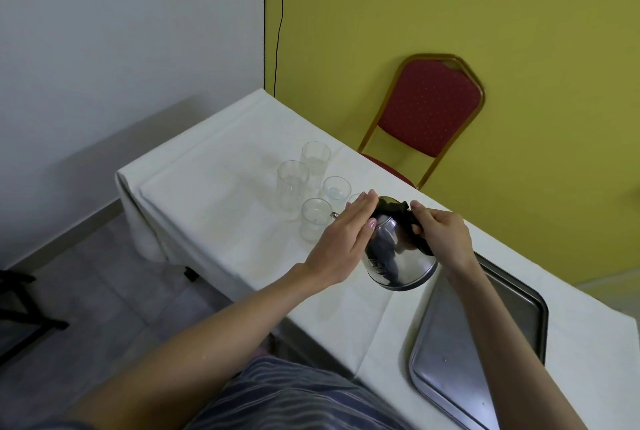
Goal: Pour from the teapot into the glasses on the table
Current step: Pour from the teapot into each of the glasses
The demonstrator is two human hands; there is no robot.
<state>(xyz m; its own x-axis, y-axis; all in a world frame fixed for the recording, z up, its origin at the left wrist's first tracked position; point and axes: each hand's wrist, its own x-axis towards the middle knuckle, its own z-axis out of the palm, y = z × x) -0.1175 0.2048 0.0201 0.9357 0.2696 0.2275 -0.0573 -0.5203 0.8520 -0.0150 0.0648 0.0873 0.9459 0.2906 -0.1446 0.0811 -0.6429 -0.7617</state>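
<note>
**Two hands on a tilted teapot over the glasses**

Two hands hold a shiny metal teapot (398, 253) lifted off the tabletop (214, 249), tipped toward the far left so its thin spout (335, 215) points at the nearest glass (314, 219). The right hand (441, 239) grips the black handle (417, 232), its fingers (420, 213) curled round it. The left hand (346, 239) lies flat against the left side of the teapot and its black lid (389, 208), fingers straight and together, pressing rather than wrapping.

Five clear glasses stand in a cluster just beyond the spout. Two tall ones are farthest left: one tall glass (292, 185) nearer, another tall glass (316, 159) behind it. A short glass (336, 191) sits right of them and seems to hold a little clear liquid. A fifth glass (354, 200) is mostly hidden behind the left hand, only a bit of rim showing. Whether liquid is leaving the spout cannot be made out.

A white cloth covers the tabletop. A metal tray (485, 343) lies on it to the near right, under the right forearm. A red padded chair (427, 118) with a gold frame stands at the far side against a yellow wall (450, 7).
</note>
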